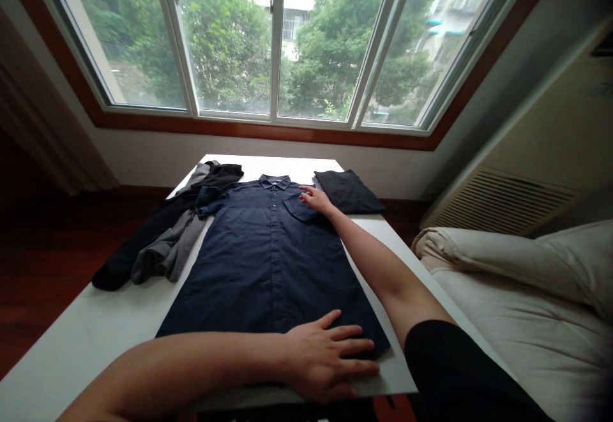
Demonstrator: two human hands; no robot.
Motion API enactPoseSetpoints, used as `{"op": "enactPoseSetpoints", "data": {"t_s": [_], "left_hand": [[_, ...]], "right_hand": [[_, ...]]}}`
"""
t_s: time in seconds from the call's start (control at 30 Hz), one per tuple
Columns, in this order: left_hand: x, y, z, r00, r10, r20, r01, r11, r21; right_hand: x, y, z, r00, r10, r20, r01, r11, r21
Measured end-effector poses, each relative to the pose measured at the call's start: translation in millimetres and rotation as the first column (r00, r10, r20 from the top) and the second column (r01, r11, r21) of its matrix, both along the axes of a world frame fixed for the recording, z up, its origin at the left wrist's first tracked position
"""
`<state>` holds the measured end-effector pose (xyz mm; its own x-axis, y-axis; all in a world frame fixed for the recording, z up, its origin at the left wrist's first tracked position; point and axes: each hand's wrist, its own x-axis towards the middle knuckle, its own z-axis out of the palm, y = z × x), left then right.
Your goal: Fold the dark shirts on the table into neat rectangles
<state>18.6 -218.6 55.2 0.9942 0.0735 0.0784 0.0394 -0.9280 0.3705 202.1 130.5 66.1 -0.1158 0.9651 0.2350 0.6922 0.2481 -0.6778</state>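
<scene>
Navy cloth occupies the centre of our work surface: 1 short-sleeved shirt (244, 249) lies front side up, spread lengthwise on the white table (90, 339), with its collar (274, 182) at the far end and its lower edge nearest us. We find the row of buttons (274, 243) running down the middle. Our left hand (330, 358) is placed palm down over the near right corner of the shirt, its fingers spread apart and clamped on nothing; the left forearm crosses over the lower edge and hides part of it. Our right hand (316, 200) is at the upper right of the shirt, beside the chest pocket (297, 208), with its fingers extended and slightly apart; we cannot tell how firmly they press. On our right arm we see 1 black sleeve (454, 358). At the far right of the table we locate a folded dark garment (352, 192), just beyond the right hand. Along the left side we note a loose black garment (129, 243) with a grey garment (167, 249) against it. Beyond the table we see the window (272, 45).
</scene>
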Motion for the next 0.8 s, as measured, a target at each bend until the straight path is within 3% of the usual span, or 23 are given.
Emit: {"op": "enactPoseSetpoints", "data": {"t_s": [0.1,0.23,0.33,0.5,0.63,0.73,0.8], "left_hand": [[0.1,-0.7,0.9,1.000,0.001,-0.005,-0.001,1.000,0.030],[2.0,-0.9,0.8,1.000,-0.004,-0.016,0.004,0.999,0.043],[5.0,2.0,0.4,1.000,0.004,-0.028,-0.003,1.000,0.024],[12.6,7.8,-2.3,1.000,-0.004,-0.012,0.004,0.999,0.033],[16.6,10.2,-5.2,0.999,-0.020,0.028,0.019,1.000,0.021],[12.1,34.2,-4.6,0.991,0.008,0.132,-0.006,1.000,-0.015],[-1.8,70.6,-0.1,0.966,0.148,0.212,-0.144,0.989,-0.032]], "right_hand": [[-9.6,0.7,-15.3,0.977,-0.123,0.176,0.114,0.992,0.060],[-10.9,1.7,-39.9,0.892,-0.104,0.440,0.118,0.993,-0.005],[-6.7,7.0,-52.6,0.842,-0.101,0.530,0.160,0.985,-0.067],[-2.8,26.7,-45.9,0.825,-0.048,0.563,0.158,0.976,-0.147],[-12.8,34.4,-38.7,0.796,-0.078,0.601,0.207,0.967,-0.149],[-17.1,33.3,-46.3,0.816,-0.057,0.575,0.146,0.983,-0.111],[-15.2,32.7,-53.9,0.834,-0.043,0.550,0.118,0.988,-0.102]]}}
